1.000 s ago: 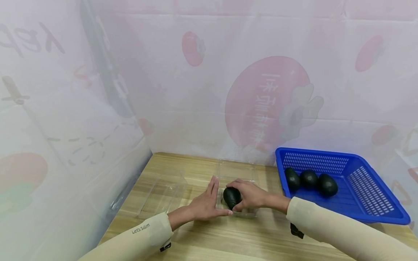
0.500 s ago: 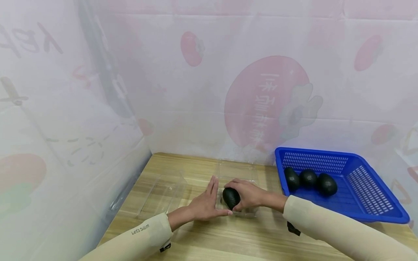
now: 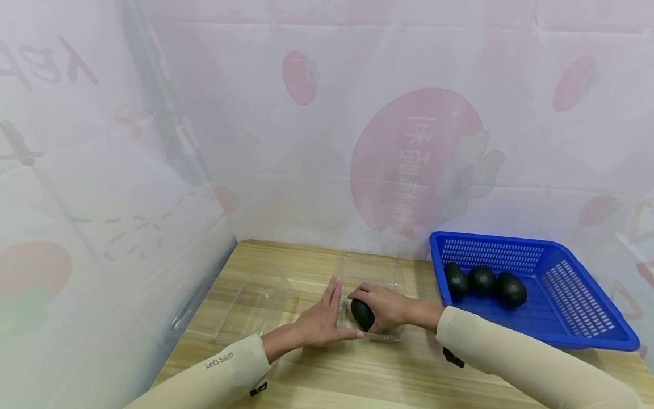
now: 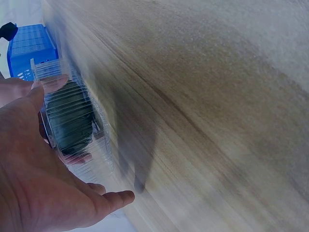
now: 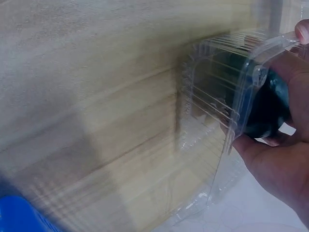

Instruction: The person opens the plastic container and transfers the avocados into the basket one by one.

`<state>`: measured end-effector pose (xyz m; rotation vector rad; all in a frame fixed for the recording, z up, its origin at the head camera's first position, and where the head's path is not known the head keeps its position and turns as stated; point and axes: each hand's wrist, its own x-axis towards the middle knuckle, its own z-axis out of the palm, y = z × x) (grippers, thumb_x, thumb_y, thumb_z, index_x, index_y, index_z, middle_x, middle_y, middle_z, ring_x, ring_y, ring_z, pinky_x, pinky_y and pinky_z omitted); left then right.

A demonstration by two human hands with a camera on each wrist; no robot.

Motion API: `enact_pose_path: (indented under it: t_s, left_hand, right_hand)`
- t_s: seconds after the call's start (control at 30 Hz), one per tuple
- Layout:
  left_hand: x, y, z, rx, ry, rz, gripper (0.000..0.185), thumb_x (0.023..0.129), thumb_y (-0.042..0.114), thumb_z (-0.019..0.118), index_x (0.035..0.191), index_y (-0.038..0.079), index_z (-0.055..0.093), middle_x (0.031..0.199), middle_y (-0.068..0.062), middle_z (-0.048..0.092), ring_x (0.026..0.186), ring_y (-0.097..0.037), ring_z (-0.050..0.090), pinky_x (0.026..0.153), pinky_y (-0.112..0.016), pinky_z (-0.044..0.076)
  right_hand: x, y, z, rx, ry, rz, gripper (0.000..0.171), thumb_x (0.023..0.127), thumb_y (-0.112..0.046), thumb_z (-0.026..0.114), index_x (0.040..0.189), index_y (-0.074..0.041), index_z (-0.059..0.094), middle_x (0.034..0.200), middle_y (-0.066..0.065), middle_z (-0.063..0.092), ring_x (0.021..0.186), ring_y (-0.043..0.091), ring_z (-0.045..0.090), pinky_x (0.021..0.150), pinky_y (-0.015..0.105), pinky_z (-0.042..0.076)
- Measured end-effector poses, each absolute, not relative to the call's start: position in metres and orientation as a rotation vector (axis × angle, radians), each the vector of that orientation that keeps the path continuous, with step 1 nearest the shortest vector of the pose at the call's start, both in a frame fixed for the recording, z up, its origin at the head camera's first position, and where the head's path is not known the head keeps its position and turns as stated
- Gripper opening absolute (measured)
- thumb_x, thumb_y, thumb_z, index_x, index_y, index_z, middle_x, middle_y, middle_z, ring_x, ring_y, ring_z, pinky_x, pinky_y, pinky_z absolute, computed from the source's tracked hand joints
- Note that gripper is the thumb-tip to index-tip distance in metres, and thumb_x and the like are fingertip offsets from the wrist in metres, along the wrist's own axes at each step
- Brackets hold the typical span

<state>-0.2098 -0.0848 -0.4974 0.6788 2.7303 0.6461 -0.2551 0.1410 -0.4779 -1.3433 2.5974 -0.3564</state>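
A dark green avocado (image 3: 361, 314) sits low inside a clear plastic clamshell box (image 5: 205, 89), whose lid (image 3: 370, 267) lies folded back toward the wall. My right hand (image 3: 386, 308) grips the avocado from the right, thumb at its near end and fingers at its far end. Against the box's left side rests my left hand (image 3: 318, 325), fingers straight and thumb stretched along the near edge. Through the ribbed clear wall, the left wrist view shows the avocado (image 4: 71, 118) within the box. The right hand's palm hides part of the fruit.
To the right stands a blue perforated basket (image 3: 552, 318) with three avocados (image 3: 482, 280) at its left side. Another clear plastic box (image 3: 250, 304) lies on the left of the wooden table (image 3: 352, 375). A printed cloth (image 3: 306, 199) hangs behind.
My right hand has moved slightly left and lower with the avocado, covering more of it. My left hand stays in the same place against the box.
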Motion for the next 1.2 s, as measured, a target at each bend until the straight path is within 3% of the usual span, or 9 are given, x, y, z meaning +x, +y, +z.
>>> enact_pose_path:
  t_s: [0.53,0.8,1.2]
  left_hand:
    - [-0.215,-0.085,-0.506,0.707,2.750,0.623,0.126,0.092,0.075,0.066,0.169,-0.002,0.001,0.176,-0.024,-0.005,0.129,-0.041,0.062,0.070,-0.035,0.056]
    - [-0.221,-0.085,-0.523,0.702,2.771,0.651,0.128,0.090,0.077,0.066,0.169,0.000,0.000,0.177,-0.021,-0.006,0.129,-0.041,0.062,0.065,-0.032,0.053]
    - [-0.212,-0.085,-0.500,0.716,2.747,0.646,0.125,0.093,0.073,0.066,0.168,-0.004,0.004,0.175,-0.026,-0.002,0.136,-0.043,0.057,0.076,-0.039,0.058]
  right_hand:
    - [-0.260,0.140,-0.481,-1.394,2.574,-0.264,0.085,0.077,-0.025,0.098,0.146,0.000,0.055,0.138,0.016,0.058,0.119,0.029,0.064,0.097,0.041,0.058]
    - [-0.261,0.141,-0.484,-1.439,2.578,-0.207,0.088,0.073,-0.024,0.101,0.144,-0.001,0.055,0.137,0.014,0.059,0.120,0.027,0.063,0.101,0.040,0.057]
    - [-0.268,0.150,-0.493,-1.509,2.569,-0.288,0.085,0.077,-0.036,0.097,0.144,-0.002,0.057,0.133,0.012,0.059,0.113,0.022,0.064,0.095,0.037,0.058]
